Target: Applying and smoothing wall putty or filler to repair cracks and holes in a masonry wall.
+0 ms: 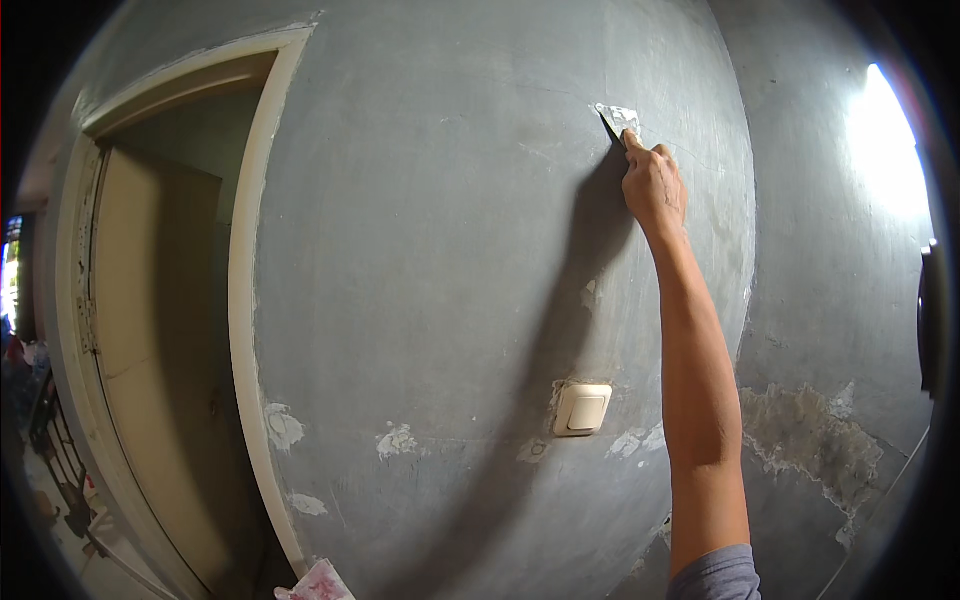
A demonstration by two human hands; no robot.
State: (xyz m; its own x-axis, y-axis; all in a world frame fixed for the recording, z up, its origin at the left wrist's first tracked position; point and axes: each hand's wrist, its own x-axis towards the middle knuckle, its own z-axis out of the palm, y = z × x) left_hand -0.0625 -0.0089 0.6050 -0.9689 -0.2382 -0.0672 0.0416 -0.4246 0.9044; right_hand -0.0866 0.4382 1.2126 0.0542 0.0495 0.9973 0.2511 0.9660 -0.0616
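Note:
High on the grey wall [430, 250], my right hand [657, 188] grips a putty knife [620, 118], its fingers closed round the handle. The blade is up against the wall, where a small pale patch shows around it. Most of the handle is hidden by the fingers. My right arm is stretched up, and its long shadow falls down the wall to the left. At the lower edge, the corner of a white item with reddish-pink stains [317, 582] pokes into view; what it is I cannot tell. My left hand does not show.
A cream light switch [583, 410] sits on the wall below, left of my forearm. Several chipped pale patches [398, 441] mark the lower wall. On the left stands a cream door frame [245, 270] with a door [150, 330]. Beyond the right corner is a larger peeled area [810, 440].

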